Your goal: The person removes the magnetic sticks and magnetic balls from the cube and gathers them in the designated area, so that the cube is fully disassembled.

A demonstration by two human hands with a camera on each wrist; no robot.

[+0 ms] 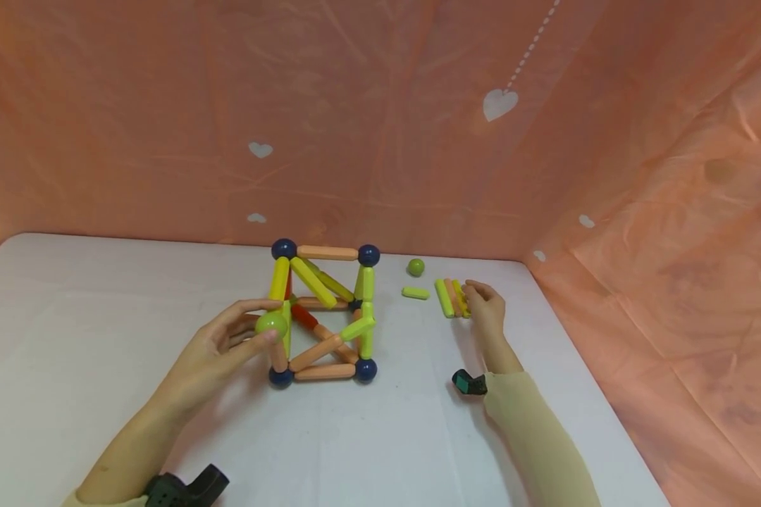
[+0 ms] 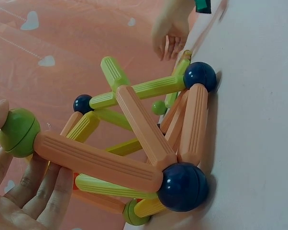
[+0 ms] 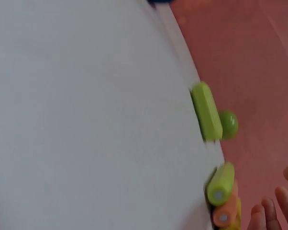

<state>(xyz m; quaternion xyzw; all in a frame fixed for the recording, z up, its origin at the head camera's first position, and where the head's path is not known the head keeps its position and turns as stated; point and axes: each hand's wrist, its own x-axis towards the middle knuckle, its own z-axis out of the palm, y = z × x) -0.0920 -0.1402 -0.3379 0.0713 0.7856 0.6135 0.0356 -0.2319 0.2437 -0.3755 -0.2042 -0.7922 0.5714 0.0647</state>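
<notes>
My left hand [image 1: 206, 355] pinches a green ball [image 1: 271, 324] between thumb and fingers. In the left wrist view that ball caps an orange rod [image 2: 98, 160], whose other end joins a dark blue ball [image 2: 182, 187]. Both belong to a box-shaped frame of magnetic rods and balls standing on the table, with yellow, green, orange and red rods. My right hand [image 1: 488, 317] hovers at the right end of a row of rods, fingers loosely bent beside a yellow rod [image 1: 459, 297]. In the right wrist view its fingers [image 3: 268, 213] are apart from the rods.
A short green rod [image 1: 415, 293] and a loose green ball [image 1: 416, 267] lie between the frame and the rod row. The white table [image 1: 393, 436] meets an orange cloth backdrop [image 1: 380, 127] behind and at the right.
</notes>
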